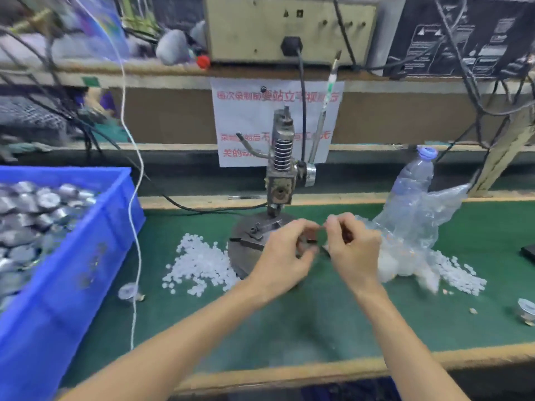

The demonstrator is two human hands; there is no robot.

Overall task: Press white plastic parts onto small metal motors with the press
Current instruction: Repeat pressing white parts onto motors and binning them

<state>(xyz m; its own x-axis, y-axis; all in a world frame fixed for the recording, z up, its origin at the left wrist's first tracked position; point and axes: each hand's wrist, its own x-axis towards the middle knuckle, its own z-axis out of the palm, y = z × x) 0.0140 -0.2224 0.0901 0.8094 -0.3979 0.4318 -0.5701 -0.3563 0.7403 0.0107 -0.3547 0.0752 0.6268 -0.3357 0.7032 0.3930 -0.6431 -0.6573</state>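
- Now, green tabletop (289,322): open room along its near edge.
- Blue bin (72,256) of motors crowds the left edge.
- Press (279,180) stands centre, white parts (199,261) heaped beside its base.
- Left hand (285,256) and right hand (351,247) meet before it, fingers pinched narrow; their contents are blurred, can't tell.

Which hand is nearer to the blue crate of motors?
Left. The left hand is over the press base, closer to the blue crate at far left; the right hand is further right, beside the plastic bag.
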